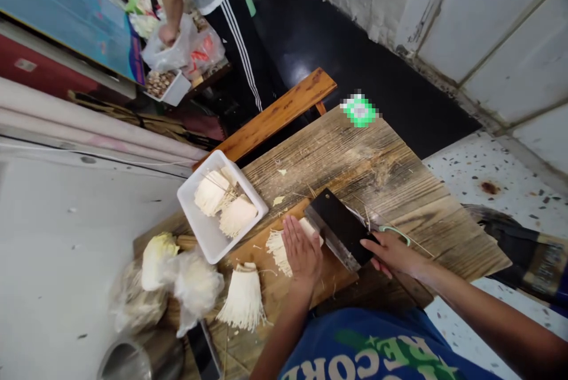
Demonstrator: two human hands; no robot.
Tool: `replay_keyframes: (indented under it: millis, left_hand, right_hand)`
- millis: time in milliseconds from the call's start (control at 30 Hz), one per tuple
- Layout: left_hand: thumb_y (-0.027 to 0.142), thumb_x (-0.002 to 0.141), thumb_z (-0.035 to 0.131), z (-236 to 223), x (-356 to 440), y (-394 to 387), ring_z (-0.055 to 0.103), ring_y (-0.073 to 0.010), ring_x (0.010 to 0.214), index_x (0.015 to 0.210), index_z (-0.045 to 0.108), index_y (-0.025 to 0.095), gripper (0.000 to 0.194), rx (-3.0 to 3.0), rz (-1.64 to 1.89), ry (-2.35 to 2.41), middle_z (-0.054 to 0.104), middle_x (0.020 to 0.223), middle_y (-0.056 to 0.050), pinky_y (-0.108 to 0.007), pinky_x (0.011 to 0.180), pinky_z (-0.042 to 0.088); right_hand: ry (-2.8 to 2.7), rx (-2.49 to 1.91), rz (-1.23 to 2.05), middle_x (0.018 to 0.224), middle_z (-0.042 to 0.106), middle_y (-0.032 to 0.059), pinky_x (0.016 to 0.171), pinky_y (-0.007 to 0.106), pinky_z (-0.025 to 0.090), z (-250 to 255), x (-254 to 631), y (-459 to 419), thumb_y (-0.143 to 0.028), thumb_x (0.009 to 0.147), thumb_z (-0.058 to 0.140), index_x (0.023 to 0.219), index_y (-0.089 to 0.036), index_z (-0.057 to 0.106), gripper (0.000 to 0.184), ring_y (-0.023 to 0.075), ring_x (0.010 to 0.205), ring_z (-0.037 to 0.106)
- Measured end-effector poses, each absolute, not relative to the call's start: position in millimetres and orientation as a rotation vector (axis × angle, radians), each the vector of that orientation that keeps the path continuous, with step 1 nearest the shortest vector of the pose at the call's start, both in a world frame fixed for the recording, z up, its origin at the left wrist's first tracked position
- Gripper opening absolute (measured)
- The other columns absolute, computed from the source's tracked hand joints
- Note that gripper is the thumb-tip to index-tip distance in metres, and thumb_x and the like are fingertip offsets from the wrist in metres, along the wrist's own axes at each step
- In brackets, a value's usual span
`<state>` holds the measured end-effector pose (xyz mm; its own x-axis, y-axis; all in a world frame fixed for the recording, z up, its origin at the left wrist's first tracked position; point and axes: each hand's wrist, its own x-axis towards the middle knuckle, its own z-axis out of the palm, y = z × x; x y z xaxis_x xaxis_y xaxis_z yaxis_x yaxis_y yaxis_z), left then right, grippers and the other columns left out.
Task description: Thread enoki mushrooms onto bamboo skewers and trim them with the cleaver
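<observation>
My left hand [302,253] rests over a bunch of enoki mushrooms [278,250], fingers together and thumb apart, holding it down on a wooden cutting board [331,285]. The bunch's base shows between my fingers and the blade; part of it is hidden under the palm. In my right hand [388,254] is the handle of a dark, broad-bladed cleaver [339,226], its edge just right of the bunch. Another enoki bunch [243,300] lies at the board's left. A white plastic bin [186,205] holds more enoki. Scissors with pale green handles [396,232] lie behind the cleaver.
A cabbage [158,255], a plastic bag [197,282], a metal pot [142,356] and a phone [204,347] are at left. Beyond the wooden table [426,214] stands a bench [275,116]. A co-worker's hand [168,34] reaches into a bag among vegetables.
</observation>
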<state>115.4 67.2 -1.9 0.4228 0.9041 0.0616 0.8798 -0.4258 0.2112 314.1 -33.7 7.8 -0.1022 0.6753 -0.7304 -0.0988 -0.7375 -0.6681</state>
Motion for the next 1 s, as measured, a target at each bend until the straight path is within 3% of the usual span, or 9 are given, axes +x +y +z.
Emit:
replay_keyframes:
  millis: [367, 867, 1000]
  left_hand:
    - [0.027, 0.096, 0.029, -8.7, 112.9, 66.7, 0.008, -0.0265, 0.144, 0.148, 0.002, 0.006, 0.062, 2.537, 0.171, 1.577, 0.017, 0.154, -0.021, -0.051, 0.115, 0.017]
    - [0.026, 0.096, 0.028, -10.4, 114.0, 69.3, 0.008, -0.0254, 0.144, 0.148, 0.009, 0.008, 0.059, 2.480, 0.139, 1.582, 0.020, 0.153, -0.019, -0.051, 0.115, 0.017]
    - [0.026, 0.095, 0.029, -10.4, 113.5, 68.6, 0.009, -0.0261, 0.144, 0.148, 0.006, 0.009, 0.060, 2.484, 0.139, 1.562, 0.019, 0.154, -0.020, -0.052, 0.115, 0.017]
  right_hand:
    - [-0.733, -1.587, 1.998, 0.046, 0.054, -0.0069, 0.031, 0.017, 0.030, 3.9, 327.5, -23.6, -0.050, 0.087, 0.041, 0.078, -0.021, 0.038, 0.030, 0.0079, 0.030, 0.045]
    - [-0.783, -1.642, 1.951, 0.046, 0.052, -0.0051, 0.031, 0.019, 0.036, 5.5, 300.4, -0.1, -0.042, 0.089, 0.041, 0.073, -0.021, 0.040, 0.027, 0.0088, 0.031, 0.046]
    - [-0.825, -1.694, 1.944, 0.047, 0.054, -0.0040, 0.031, 0.018, 0.032, 15.4, 299.0, -14.2, -0.039, 0.090, 0.040, 0.075, -0.022, 0.039, 0.023, 0.0099, 0.032, 0.048]
